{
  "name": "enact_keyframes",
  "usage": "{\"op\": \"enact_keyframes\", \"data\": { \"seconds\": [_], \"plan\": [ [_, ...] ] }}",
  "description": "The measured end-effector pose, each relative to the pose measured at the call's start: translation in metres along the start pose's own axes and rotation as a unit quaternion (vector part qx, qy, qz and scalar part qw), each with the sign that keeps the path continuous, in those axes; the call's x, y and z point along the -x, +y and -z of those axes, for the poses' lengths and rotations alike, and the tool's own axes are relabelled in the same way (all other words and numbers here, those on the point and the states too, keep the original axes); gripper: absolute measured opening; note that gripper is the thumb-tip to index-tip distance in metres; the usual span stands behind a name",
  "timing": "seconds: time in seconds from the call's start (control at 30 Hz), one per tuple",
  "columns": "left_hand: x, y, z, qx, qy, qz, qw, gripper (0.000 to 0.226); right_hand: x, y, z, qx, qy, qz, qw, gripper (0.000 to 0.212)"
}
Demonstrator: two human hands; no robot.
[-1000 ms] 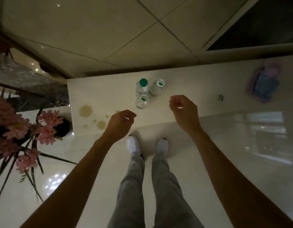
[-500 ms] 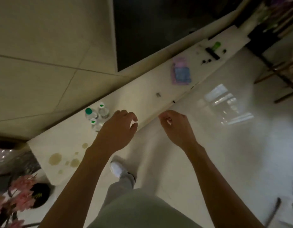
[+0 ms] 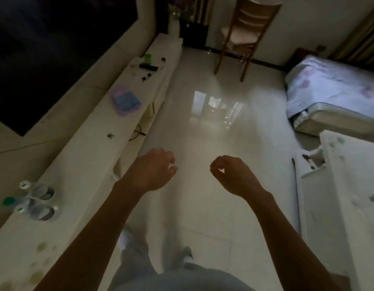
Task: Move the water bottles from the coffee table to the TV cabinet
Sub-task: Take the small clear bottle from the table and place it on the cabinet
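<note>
A: Head view: what step is this?

B: Likely between trips. Left hand point(image 3: 153, 170) and right hand point(image 3: 234, 175) hang loosely curled, holding nothing, over the floor point(image 3: 202, 127).

A: The water bottles point(image 3: 35, 200)?

B: Three clear, capped ones clustered on the TV cabinet point(image 3: 83, 156). Next probably calls for checking the coffee table point(image 3: 349, 185).

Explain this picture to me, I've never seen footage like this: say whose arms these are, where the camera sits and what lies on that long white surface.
The camera is worn on a person's head and looks down, so the arms are their own. The left hand and right hand hang empty over the floor. On the left runs a long white cabinet under a dark screen. Three water bottles stand on its near end; farther along lie a folded cloth and a remote.
</note>
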State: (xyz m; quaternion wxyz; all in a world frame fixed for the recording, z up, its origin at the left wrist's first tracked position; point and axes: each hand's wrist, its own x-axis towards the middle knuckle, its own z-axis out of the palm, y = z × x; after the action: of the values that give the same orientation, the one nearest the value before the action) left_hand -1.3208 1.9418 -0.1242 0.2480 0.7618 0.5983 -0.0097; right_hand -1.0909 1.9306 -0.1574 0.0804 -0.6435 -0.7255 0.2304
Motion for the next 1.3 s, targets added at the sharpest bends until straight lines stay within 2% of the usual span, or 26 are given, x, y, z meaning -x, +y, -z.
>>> {"op": "enact_keyframes", "data": {
  "seconds": [0.23, 0.43, 0.7, 1.03, 1.17, 1.3],
  "plan": [
    [-0.032, 0.134, -0.028, -0.077, -0.054, -0.138, 0.986, 0.036, 0.092, 0.113, 0.051, -0.05, 0.081, -0.138, 0.986, 0.017],
    [-0.063, 0.227, -0.042, -0.135, -0.076, -0.246, 0.957, 0.036, 0.147, 0.17, 0.077, -0.076, 0.149, -0.233, 0.958, 0.021],
    [-0.115, 0.332, -0.072, -0.118, -0.112, -0.378, 0.911, 0.033, 0.171, 0.239, 0.102, -0.083, 0.218, -0.332, 0.914, 0.018],
    [-0.246, 0.421, -0.087, -0.113, -0.164, -0.432, 0.879, 0.033, 0.129, 0.33, 0.156, -0.084, 0.199, -0.448, 0.867, 0.019],
    [-0.294, 0.455, -0.084, -0.133, -0.151, -0.452, 0.869, 0.032, 0.11, 0.359, 0.18, -0.08, 0.211, -0.471, 0.853, 0.02],
    [-0.326, 0.495, -0.09, -0.166, -0.175, -0.48, 0.843, 0.034, 0.103, 0.388, 0.191, -0.094, 0.228, -0.505, 0.827, 0.018]
  ]
}}
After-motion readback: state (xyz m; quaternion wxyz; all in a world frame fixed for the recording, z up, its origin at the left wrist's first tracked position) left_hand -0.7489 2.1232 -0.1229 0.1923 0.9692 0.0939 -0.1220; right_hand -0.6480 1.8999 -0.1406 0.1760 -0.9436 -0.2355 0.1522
